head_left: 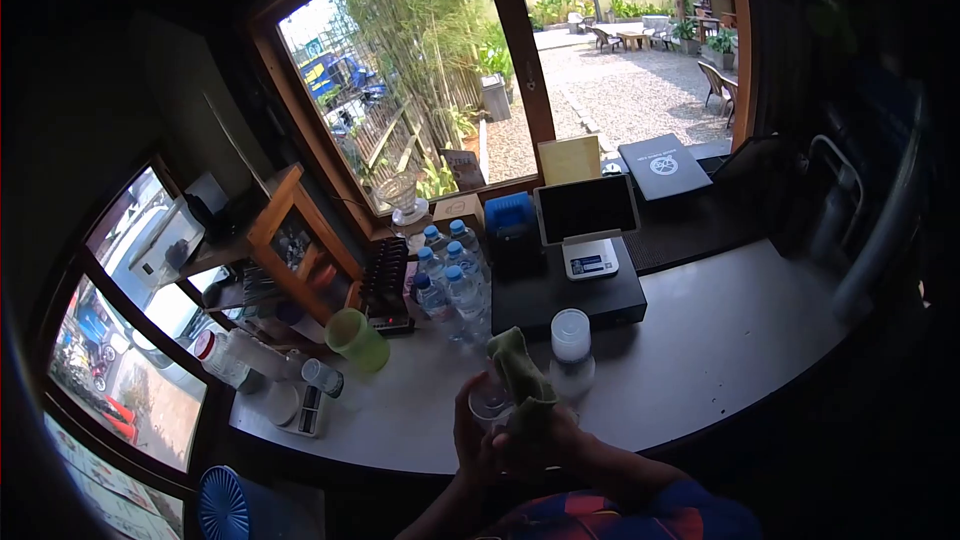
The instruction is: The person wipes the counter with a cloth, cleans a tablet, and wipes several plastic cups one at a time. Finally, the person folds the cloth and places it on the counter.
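Close to the counter's front edge, my left hand [467,424] is closed around a clear drinking glass [489,398]. A green cloth [518,368] sticks up from my right hand [556,432], whose fingers are wrapped round its lower end. The cloth overlaps the right side of the glass in this view. Just beyond my right hand stands a clear jar with a white lid [571,336]. Several water bottles with blue caps [464,285] are grouped behind the glass, and a light green plastic cup [358,341] stands to the left.
A black cash drawer [575,302] carries a tablet [587,210] and a white card terminal [592,260]. Jars and a small scale [306,410] stand at the counter's left end. A dark menu folder [664,167] lies by the open window.
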A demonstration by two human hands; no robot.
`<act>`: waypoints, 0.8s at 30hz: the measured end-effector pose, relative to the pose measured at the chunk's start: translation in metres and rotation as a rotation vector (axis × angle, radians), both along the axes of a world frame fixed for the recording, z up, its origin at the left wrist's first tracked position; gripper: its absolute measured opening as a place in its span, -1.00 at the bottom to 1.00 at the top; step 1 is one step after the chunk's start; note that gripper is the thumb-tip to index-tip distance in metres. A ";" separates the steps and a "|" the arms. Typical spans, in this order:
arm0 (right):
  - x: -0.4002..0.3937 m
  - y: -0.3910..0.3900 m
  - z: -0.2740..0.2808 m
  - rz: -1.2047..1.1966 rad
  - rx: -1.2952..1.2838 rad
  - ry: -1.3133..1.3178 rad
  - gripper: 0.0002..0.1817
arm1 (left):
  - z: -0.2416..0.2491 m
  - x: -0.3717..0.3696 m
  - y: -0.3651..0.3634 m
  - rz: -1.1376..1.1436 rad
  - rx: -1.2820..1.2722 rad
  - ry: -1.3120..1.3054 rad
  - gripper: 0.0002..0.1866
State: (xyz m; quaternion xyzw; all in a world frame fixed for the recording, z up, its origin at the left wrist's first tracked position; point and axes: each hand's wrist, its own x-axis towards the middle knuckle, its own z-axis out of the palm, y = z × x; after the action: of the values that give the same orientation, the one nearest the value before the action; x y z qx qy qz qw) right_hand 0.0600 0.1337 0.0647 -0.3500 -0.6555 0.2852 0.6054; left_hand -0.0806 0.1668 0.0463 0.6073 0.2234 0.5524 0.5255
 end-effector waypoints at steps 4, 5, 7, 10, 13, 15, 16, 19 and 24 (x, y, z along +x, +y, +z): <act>-0.054 0.024 -0.054 0.126 -0.157 0.093 -0.38 | -0.021 -0.053 0.003 0.186 0.001 0.101 -0.12; -0.069 0.021 -0.052 0.170 -0.167 0.018 -0.40 | -0.007 -0.067 0.007 0.295 0.016 0.029 -0.08; -0.099 0.029 -0.062 0.202 -0.104 -0.096 -0.42 | 0.019 -0.094 0.026 0.464 0.042 0.001 -0.03; -0.132 0.058 -0.076 0.224 -0.239 0.178 -0.40 | -0.012 -0.121 0.035 0.440 0.035 0.196 0.01; -0.146 0.076 -0.065 0.301 -0.578 0.441 -0.28 | -0.049 -0.141 0.040 0.246 -0.029 0.231 -0.09; -0.167 0.080 -0.080 0.244 -0.400 0.237 -0.24 | -0.061 -0.166 0.054 0.281 0.002 0.192 -0.09; -0.181 0.077 -0.093 0.145 -0.311 0.111 -0.21 | -0.056 -0.182 0.064 0.308 0.050 0.184 -0.08; -0.213 0.088 -0.114 0.135 -0.387 0.158 -0.16 | -0.040 -0.210 0.090 0.464 0.105 0.334 -0.10; -0.218 0.129 -0.143 0.221 -0.679 0.637 0.00 | -0.080 -0.223 0.112 0.229 0.259 0.450 -0.04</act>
State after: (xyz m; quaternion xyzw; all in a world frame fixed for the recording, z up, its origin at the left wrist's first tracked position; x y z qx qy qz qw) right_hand -0.1583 0.2631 -0.0781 -0.3515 -0.3403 0.6389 0.5938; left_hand -0.3040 0.2792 -0.0341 0.7475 0.3291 0.4833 0.3151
